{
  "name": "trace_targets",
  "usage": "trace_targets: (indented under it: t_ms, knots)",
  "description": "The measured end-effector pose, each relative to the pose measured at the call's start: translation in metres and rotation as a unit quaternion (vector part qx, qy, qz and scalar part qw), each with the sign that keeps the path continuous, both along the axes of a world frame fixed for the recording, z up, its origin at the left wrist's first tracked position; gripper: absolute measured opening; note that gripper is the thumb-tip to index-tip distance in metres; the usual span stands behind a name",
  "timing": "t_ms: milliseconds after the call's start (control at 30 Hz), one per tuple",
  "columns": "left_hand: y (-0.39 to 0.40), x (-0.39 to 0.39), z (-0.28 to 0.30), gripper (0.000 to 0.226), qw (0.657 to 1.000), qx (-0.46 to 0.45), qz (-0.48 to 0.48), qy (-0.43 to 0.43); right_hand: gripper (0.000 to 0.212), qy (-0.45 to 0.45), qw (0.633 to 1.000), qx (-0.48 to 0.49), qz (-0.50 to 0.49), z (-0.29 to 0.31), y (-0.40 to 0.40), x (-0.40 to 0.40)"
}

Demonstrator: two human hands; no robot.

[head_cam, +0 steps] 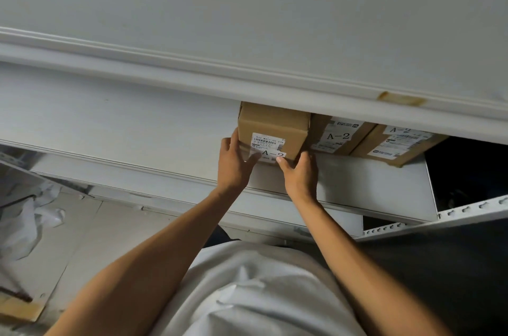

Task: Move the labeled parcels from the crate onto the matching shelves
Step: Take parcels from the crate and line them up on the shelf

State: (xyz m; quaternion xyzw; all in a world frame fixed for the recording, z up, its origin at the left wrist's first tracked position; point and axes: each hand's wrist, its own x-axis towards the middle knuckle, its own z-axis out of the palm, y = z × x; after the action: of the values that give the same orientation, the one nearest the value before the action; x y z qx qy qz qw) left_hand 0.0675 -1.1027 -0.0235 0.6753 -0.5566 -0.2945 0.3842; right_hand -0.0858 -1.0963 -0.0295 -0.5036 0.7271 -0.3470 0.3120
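Note:
A brown cardboard parcel with a white "A-2" label sits on the white middle shelf, partly under the shelf above. My left hand grips its left front corner, thumb across the label. At the right front corner my right hand holds the parcel, thumb on the label's right end. Two more "A-2" parcels stand to its right, one touching it and another further along. The crate is not in view.
The upper shelf overhangs the parcels' back parts. A perforated metal upright runs at the lower right beside a dark gap. White plastic bags lie on the floor at the left, near cardboard.

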Motion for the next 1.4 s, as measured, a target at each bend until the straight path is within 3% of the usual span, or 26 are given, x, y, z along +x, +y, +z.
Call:
trace_targets:
  t_ms: [133,267,533,733,1033,1400]
  knots:
    - [0.009,0.0,0.001,0.065,1.0,0.016,-0.002,0.014,0.023,-0.012,1.0,-0.005,0.014,0.001,0.006,-0.007]
    - [0.023,0.0,0.008,0.074,0.999,0.024,-0.014,0.037,0.027,-0.012,0.999,-0.016,0.039,0.005,0.015,-0.008]
    - [0.051,-0.005,0.02,0.095,0.997,0.035,-0.063,0.041,0.066,-0.027,0.994,-0.013,0.105,0.007,0.037,-0.013]
    - [0.051,-0.002,0.031,0.098,0.993,0.04,-0.099,0.047,0.09,-0.009,0.988,0.044,0.15,0.006,0.033,-0.017]
    - [0.02,-0.004,0.049,0.095,0.988,0.046,-0.133,0.069,0.086,0.029,0.982,0.08,0.169,0.027,-0.006,-0.023]
    - [0.008,-0.007,0.05,0.102,0.984,0.085,-0.145,0.059,0.07,-0.035,0.981,0.108,0.156,0.05,-0.02,-0.023]
